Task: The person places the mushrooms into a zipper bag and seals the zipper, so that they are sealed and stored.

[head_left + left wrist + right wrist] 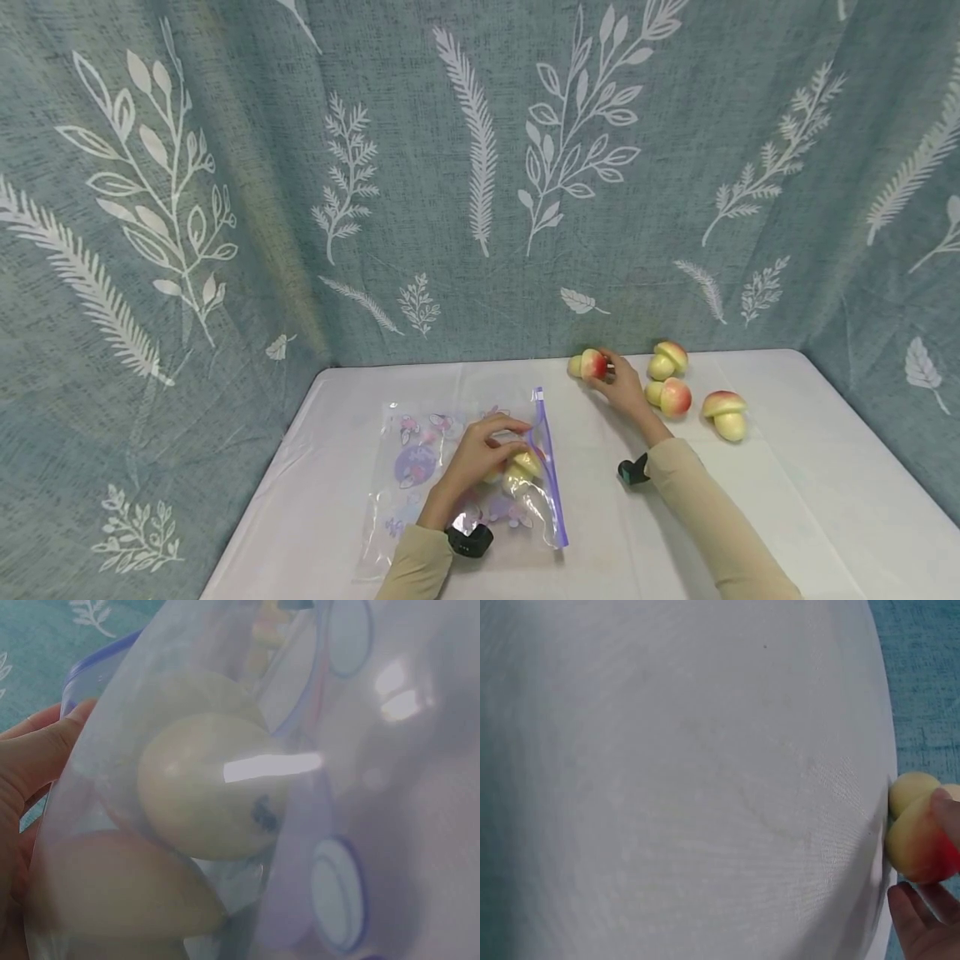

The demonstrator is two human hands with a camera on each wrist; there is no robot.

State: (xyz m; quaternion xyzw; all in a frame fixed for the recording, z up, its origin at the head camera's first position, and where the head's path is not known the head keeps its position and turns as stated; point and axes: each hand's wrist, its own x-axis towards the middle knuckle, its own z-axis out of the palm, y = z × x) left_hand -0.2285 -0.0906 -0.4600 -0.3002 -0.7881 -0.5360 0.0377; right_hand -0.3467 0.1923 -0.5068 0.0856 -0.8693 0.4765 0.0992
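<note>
A clear zip bag (416, 517) with a purple zip edge and printed pink and purple figures lies on the table. My left hand (483, 450) grips its upper layer near the zip edge; in the left wrist view the thumb (52, 746) lies against the plastic. Inside the bag are toy mushrooms, one pale yellow mushroom (214, 787) seen through the film. Near the table's far edge, my right hand (618, 385) holds a red-capped toy mushroom (588, 364) between thumb and fingers. That mushroom (922, 836) also shows at the right of the right wrist view.
Right of my right hand lie three more mushrooms: one at the back (667, 360), a middle mushroom (670, 397) and a mushroom farther right (726, 414). A white cloth covers the table (600, 533). Blue-green curtains (420, 167) with white leaf prints hang behind and beside it.
</note>
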